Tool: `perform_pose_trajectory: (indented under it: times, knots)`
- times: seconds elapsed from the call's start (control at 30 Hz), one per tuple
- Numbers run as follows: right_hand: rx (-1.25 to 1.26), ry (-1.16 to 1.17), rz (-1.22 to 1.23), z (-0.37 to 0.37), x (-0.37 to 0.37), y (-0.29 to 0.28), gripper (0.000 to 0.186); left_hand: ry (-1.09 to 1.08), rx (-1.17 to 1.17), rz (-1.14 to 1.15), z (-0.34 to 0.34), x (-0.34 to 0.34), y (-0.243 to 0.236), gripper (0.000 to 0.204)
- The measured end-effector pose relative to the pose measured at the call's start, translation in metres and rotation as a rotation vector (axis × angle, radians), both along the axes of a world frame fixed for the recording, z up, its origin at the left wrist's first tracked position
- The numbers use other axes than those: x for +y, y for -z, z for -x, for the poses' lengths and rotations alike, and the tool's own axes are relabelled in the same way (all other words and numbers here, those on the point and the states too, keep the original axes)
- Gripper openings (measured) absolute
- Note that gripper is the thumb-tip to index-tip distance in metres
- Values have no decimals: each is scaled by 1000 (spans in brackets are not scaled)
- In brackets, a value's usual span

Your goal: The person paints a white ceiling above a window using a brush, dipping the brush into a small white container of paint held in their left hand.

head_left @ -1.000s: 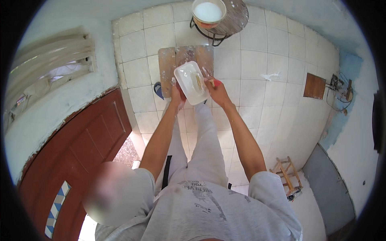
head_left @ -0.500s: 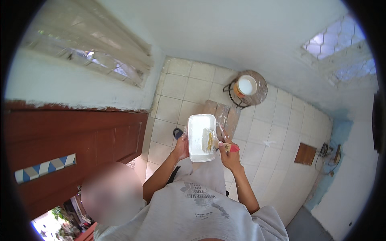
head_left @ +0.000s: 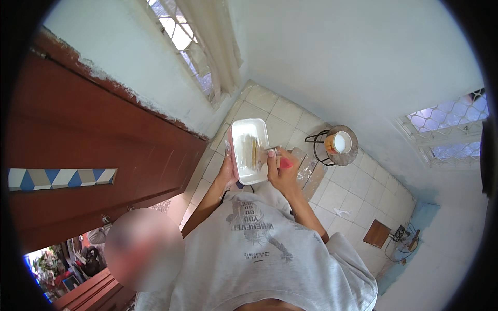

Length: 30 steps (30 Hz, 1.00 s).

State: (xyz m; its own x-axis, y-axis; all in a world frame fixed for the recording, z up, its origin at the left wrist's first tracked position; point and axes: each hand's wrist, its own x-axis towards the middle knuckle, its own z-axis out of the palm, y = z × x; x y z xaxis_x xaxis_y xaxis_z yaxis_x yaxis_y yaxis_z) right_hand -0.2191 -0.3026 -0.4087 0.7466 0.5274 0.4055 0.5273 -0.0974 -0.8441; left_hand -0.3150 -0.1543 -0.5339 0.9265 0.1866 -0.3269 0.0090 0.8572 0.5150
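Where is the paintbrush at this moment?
In the head view, the paintbrush is near the centre, in the right hand, its bristle end over the inside of the tray held by the left hand.

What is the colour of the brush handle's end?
The handle's end is pinkish red; it shows best in the head view.

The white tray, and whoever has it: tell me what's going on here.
A person holds the white tray at its side in their left grip. Their right grip is closed around the handle of a flat brush, whose head is inside the tray. Farther off, a bucket with something white in it stands on a round stool.
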Motion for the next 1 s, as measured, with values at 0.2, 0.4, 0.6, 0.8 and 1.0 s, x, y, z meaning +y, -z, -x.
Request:
perform_pose_trajectory:
  times: [0.2, 0.4, 0.6, 0.8, 1.0]
  knots:
    - [32, -26, 57, -10, 44, -1, 28, -174, 50, -38, -1, 29, -4, 77]
    - [78, -48, 202, -50, 60, -3, 33, -51, -92, 74, -35, 50, 2, 71]
    - [217, 168, 74, -123, 71, 5, 25, -104, -49, 85, -113, 67, -7, 69]
    - [56, 61, 126, -233, 85, 16, 32, -79, -62, 127, -217, 88, -12, 68]
    - [97, -125, 170, -352, 87, -2, 37, -67, -43, 189, -330, 95, -1, 67]
